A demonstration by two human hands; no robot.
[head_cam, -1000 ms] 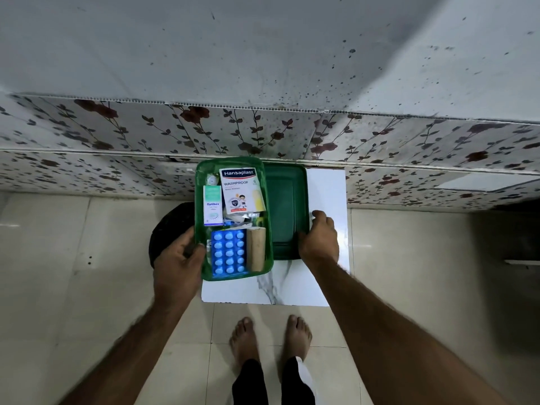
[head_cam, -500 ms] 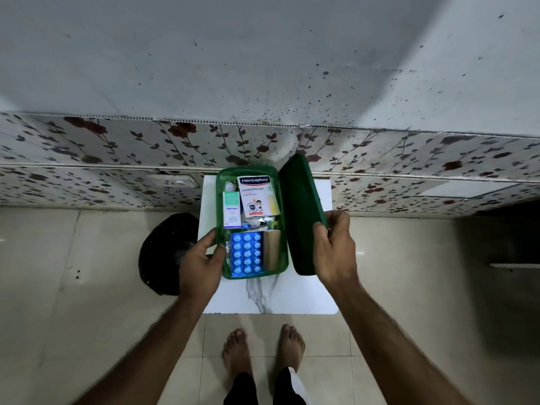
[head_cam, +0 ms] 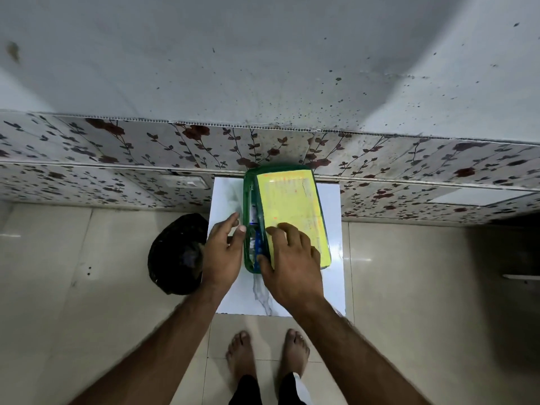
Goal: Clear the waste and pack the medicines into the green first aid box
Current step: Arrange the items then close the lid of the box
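Note:
The green first aid box [head_cam: 247, 197] sits on a small white marble-patterned table [head_cam: 331, 287] by the wall. Its lid [head_cam: 292, 206], with a yellow label on top, is tilted over the box and almost down. A narrow gap on the left still shows medicines [head_cam: 254, 226] inside, a white carton and a blue blister strip. My right hand [head_cam: 292, 267] grips the lid at its near left edge, fingers spread over the label. My left hand [head_cam: 222, 252] holds the box's left wall, thumb on the rim.
A black bin bag [head_cam: 175, 255] stands on the tiled floor just left of the table. A floral-panelled wall [head_cam: 117, 153] runs close behind the box. My bare feet [head_cam: 267, 352] are in front of the table.
My right hand has swung the lid from upright at the right over onto the box, hiding most of the medicines. My left hand stays on the box's left side.

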